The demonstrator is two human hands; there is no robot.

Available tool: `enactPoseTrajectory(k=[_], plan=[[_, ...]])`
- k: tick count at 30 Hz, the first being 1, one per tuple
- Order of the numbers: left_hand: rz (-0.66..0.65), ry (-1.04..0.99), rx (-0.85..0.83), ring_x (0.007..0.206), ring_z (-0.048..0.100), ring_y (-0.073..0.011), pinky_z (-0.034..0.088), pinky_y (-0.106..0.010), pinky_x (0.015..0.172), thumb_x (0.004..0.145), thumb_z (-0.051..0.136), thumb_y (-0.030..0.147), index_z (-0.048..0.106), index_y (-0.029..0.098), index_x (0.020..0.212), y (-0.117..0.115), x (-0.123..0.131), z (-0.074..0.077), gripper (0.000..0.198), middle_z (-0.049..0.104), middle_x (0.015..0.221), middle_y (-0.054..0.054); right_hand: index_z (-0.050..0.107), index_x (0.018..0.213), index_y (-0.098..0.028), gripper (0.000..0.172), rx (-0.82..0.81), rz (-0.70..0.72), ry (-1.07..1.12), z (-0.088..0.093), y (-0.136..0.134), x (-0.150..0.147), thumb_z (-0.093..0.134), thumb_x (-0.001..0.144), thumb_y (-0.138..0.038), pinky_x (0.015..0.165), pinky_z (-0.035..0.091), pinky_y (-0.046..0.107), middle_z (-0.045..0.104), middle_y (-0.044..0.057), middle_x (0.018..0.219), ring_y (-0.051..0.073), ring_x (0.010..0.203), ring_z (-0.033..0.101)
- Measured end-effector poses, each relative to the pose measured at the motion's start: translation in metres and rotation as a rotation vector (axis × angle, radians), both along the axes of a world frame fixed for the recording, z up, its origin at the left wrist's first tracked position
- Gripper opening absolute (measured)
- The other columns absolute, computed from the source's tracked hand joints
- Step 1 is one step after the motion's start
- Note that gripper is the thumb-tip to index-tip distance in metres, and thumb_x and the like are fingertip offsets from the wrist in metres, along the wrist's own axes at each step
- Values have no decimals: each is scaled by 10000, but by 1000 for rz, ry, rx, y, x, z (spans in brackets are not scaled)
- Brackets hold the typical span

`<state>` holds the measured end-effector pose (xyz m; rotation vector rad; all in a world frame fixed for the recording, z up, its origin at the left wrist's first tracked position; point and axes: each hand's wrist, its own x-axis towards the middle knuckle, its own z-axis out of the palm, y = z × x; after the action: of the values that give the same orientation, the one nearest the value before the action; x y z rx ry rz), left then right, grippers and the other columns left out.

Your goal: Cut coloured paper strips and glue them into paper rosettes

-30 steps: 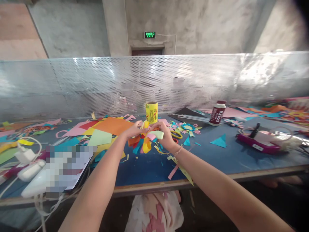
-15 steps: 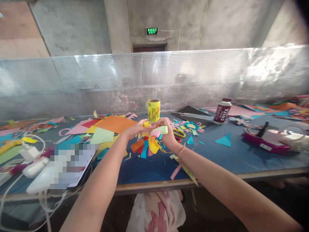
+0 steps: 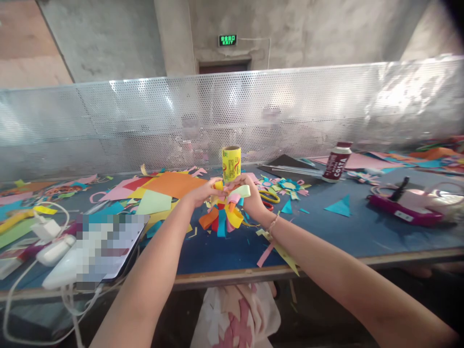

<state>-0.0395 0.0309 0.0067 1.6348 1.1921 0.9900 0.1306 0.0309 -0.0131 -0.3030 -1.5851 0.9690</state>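
Note:
Both hands meet above the blue table around a paper flower (image 3: 222, 220) made of looped strips in orange, red, blue, yellow, pink and pale green. My left hand (image 3: 206, 192) grips its left side, with a short yellow loop at the fingertips. On the other side, my right hand (image 3: 250, 195) is closed on the flower near the pale green loop (image 3: 242, 192). The fingers of both hands come together at its top. Directly behind them stands a yellow cardboard tube (image 3: 231, 164). Scissors with yellow handles (image 3: 270, 196) lie just right of my right hand.
Coloured paper sheets (image 3: 174, 186) spread to the left, by a tablet (image 3: 125, 249) and white cables. At right are finished paper flowers (image 3: 289, 186), a blue triangle (image 3: 340, 207), a COSTA bottle (image 3: 337, 163) and a purple glue gun-like device (image 3: 406, 210). A perforated metal screen (image 3: 145, 121) closes the back.
The hands stay together on the paper flower with only slight finger movement. An orange strip end now shows beside the pink loop. The view has shifted slightly.

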Motion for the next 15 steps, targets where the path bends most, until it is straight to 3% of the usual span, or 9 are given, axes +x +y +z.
enactPoseTrajectory(k=[4, 9, 12, 15], plan=[[1, -146, -146, 917, 619, -201, 464, -321, 786, 587, 761, 228, 460, 242, 1238, 0, 3, 1, 717, 627, 1062, -59, 468, 927, -281, 393, 4, -8, -31, -1, 8, 3, 736, 639, -267, 873, 483, 392, 645, 3, 903, 194, 926, 620], [90, -185, -65, 840, 632, -178, 481, -308, 755, 557, 806, 215, 416, 209, 1275, -5, 10, 6, 818, 624, 1061, -79, 447, 1114, -301, 592, 8, -79, 11, -9, 23, 6, 724, 595, -229, 844, 491, 360, 541, 50, 1214, 215, 1084, 545], [137, -179, -10, 864, 640, -196, 502, -308, 751, 526, 828, 215, 406, 197, 1294, -5, 12, 7, 876, 611, 1108, -101, 512, 1011, -273, 453, -79, -159, -33, -12, 27, 9, 674, 594, -197, 721, 492, 317, 588, 30, 1038, 182, 896, 572], [180, -167, 50, 935, 633, -226, 516, -321, 769, 515, 837, 209, 392, 187, 1312, -5, 14, 6, 913, 595, 1146, -120, 546, 801, -232, 231, -200, -72, -36, -10, 27, 9, 648, 597, -204, 639, 461, 284, 599, -3, 811, 143, 712, 554]])
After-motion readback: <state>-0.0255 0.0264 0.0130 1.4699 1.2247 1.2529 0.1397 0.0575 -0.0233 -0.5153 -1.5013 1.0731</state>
